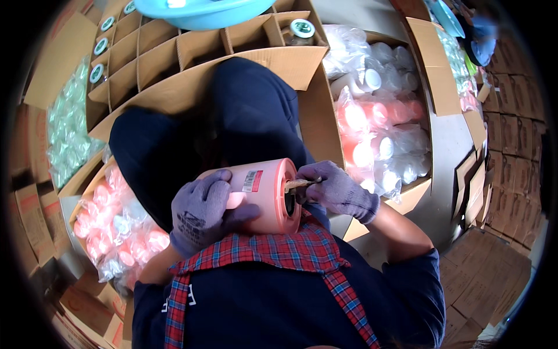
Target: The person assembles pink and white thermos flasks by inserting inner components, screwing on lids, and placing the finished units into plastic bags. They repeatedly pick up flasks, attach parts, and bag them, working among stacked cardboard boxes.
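Closest to the body, a red plaid apron (261, 250) spreads under the work, and against it rests a pink container (264, 203) on its side. Its long axis runs across the lap, left to right, so the round end faces the person's right.

The left hand (200, 212), gloved in grey-purple, wraps the body of it from the left, fingers bent over the pink wall and clasping it. The right hand (337, 189) is the nearer one to the round end, just beyond its rim, with thumb and fingers pinching a thin tan strip (297, 184). That strip points left, across the dark opening; whether its tip goes inside or only meets the edge, I can't tell.

Beyond the dark trousers (250, 99) stands a divided carton (209, 75) with a blue basin (203, 18) over it. To the right, bagged bottles (378, 113) fill another box, and farther off, brown cartons (514, 145) are stacked.
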The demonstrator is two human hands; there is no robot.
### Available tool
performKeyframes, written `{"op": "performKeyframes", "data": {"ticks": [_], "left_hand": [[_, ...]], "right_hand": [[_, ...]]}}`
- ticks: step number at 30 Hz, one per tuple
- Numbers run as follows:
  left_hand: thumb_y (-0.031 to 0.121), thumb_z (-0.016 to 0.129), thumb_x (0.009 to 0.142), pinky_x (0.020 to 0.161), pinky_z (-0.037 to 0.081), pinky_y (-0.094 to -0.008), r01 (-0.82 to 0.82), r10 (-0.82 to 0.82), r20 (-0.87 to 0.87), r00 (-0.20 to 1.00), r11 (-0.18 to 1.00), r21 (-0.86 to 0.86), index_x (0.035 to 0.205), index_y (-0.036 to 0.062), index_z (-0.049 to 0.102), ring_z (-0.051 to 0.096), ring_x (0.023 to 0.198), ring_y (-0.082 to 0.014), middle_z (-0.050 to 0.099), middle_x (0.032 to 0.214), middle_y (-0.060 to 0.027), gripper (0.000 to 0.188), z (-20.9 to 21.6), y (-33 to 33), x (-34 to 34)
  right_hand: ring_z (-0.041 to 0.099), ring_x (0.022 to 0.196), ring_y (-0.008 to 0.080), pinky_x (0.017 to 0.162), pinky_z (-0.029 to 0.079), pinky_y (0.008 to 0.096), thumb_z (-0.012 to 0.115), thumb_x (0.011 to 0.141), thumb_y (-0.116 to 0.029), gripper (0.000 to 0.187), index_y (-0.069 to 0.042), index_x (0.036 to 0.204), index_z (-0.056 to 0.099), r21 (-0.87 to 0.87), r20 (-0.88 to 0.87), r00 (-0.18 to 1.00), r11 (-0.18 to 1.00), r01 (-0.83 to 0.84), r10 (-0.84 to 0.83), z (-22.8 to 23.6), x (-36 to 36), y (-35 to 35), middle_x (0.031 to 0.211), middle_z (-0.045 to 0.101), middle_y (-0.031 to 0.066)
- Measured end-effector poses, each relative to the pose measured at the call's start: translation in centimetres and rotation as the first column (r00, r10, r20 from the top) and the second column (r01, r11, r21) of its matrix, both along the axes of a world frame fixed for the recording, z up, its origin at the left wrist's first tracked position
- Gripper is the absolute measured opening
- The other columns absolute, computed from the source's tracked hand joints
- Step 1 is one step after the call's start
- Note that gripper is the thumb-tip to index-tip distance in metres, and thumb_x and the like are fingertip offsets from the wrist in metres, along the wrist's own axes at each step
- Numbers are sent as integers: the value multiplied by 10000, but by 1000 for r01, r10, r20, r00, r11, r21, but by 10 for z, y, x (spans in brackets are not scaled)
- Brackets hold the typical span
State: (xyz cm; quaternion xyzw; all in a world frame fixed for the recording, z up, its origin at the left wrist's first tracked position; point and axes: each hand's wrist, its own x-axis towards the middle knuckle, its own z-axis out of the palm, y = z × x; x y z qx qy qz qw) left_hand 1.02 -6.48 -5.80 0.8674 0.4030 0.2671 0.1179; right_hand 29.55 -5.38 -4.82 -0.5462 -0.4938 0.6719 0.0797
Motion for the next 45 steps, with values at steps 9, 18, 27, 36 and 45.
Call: {"op": "performKeyframes", "data": {"ticks": [9, 18, 27, 36, 45], "left_hand": [[465, 863, 686, 712, 587, -382, 21, -21, 0, 1000, 999, -43, 1002, -38, 678, 719, 807, -351, 691, 1030, -219, 622, 16, 5, -4], [250, 744, 859, 686, 558, -393, -373, 425, 178, 887, 889, -265, 1026, 19, 650, 686, 767, -342, 690, 988, -183, 300, -8, 23, -29], [4, 516, 856, 885, 514, -428, 66, 26, 267, 963, 943, -327, 1249, 69, 628, 604, 1034, -338, 433, 1411, -290, 413, -5, 32, -95], [341, 752, 674, 1058, 391, -531, 143, -100, -204, 974, 967, 209, 655, 138, 566, 552, 1222, -312, 616, 1263, -107, 276, 6, 79, -87], [291, 914, 695, 1021, 456, -430, 25, 380, 755, 534, 886, -464, 730, -49, 624, 577, 1248, -354, 547, 1385, -292, 449, -36, 52, -68]], "right_hand": [[643, 823, 376, 729, 526, 440, 627, 787, -56, 211, -38, 996, 643, 642, 231, 955, 708, -294, 187, 40, -1, 10, 850, 635, 170], [676, 845, 404, 761, 552, 420, 574, 863, -38, 248, -11, 1106, 618, 847, 279, 886, 529, -46, -370, 130, 47, 64, 933, 687, 206], [600, 1033, 479, 957, 446, 537, 646, 880, -207, 444, -11, 1261, 528, 669, 740, 528, 535, -516, -417, -61, 37, 234, 1072, 651, 289], [643, 982, 435, 858, 522, 511, 675, 880, -421, 574, -43, 1293, 551, 933, 324, 753, 62, -354, -573, 52, -50, 319, 1062, 652, 248], [575, 1224, 414, 1026, 486, 439, 756, 736, -388, 975, -91, 1537, 284, 527, 848, 420, 608, -594, -325, 32, -124, 395, 1402, 523, 233]]}}
